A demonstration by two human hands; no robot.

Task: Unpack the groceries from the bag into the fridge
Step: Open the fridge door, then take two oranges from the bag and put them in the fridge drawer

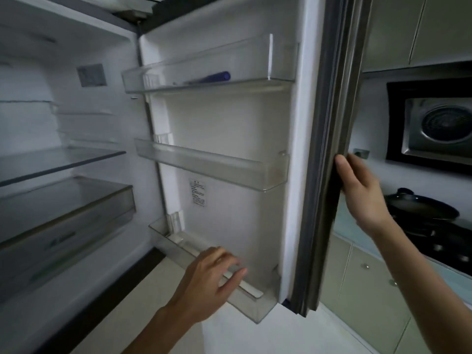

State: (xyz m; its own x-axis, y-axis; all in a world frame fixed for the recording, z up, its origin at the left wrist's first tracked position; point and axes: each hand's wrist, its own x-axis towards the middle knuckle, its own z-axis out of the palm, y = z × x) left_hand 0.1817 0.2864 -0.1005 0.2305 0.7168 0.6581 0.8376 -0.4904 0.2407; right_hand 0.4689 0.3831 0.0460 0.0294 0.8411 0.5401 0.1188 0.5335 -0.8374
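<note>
The fridge stands open, with its door (293, 123) swung out to the right. My right hand (360, 190) grips the door's outer edge at mid height. My left hand (212, 279) hovers with spread fingers at the front of the lowest door bin (258, 306) and holds nothing. The door carries three clear bins; the top bin (194, 72) holds a purple tube (217, 77), and the middle bin (212, 164) looks bare. Inside on the left are a glass shelf (58, 163) and a drawer (66, 215). No grocery bag is in view.
To the right of the door are a black wok (421, 208) on a dark hob, a range hood (436, 129) above it, and pale green cabinets (365, 282) below. Light floor tiles (143, 310) lie under the door.
</note>
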